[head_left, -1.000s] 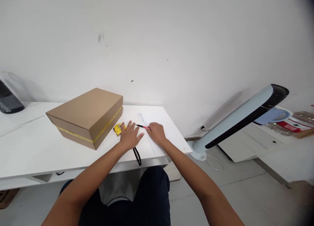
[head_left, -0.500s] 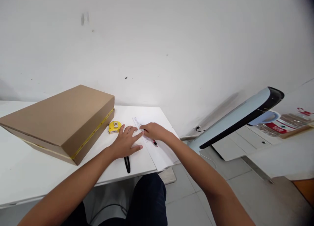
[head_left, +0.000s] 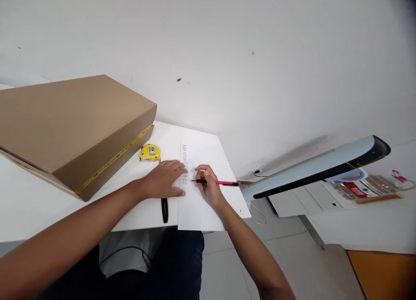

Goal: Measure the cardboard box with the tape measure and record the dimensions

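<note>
In the head view my right hand point(head_left: 209, 185) grips a red and black pen point(head_left: 224, 183), its tip pointing left over a white sheet of paper point(head_left: 199, 215). Rows of small handwriting run along the sheet's left side. My left hand point(head_left: 164, 178) lies flat with fingers spread, its fingertips on the paper's left edge beside the writing. Just behind that hand sits a yellow tape measure point(head_left: 150, 153). Its black wrist strap point(head_left: 164, 211) comes out below my left hand, which hides the middle of the strap.
A large brown cardboard box point(head_left: 97, 131) with a yellow tape line stands on the white table point(head_left: 126, 217) at the left. Behind is a white wall. Right of the table leans a pale blue panel with a black edge point(head_left: 318, 167). Wrapped bottles point(head_left: 367, 188) lie farther right.
My right hand has drawn back from my left, and the pen in it now lies across, pointing left. The paper sits straighter under my left fingers. The camera view has shifted and tilted.
</note>
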Demonstrator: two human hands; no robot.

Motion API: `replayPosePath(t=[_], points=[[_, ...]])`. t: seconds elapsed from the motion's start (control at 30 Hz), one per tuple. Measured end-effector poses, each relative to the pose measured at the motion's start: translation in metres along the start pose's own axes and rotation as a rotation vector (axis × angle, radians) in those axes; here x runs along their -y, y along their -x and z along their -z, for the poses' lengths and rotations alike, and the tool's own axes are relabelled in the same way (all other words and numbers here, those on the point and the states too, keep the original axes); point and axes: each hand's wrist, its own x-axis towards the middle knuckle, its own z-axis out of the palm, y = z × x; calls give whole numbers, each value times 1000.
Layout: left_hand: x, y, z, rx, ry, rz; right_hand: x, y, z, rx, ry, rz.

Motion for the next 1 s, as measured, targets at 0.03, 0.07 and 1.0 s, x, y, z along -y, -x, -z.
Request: replayPosePath(t=[0.03,0.07,1.0], points=[[1,-1,-2,12,-11,22,-1,0,-4,22,-4,-2],[3,-1,-4,29,-20,36,-1,-1,-6,46,3,-5],[8,-4,-16,28,-28,34,12,2,-10,200,137,2]])
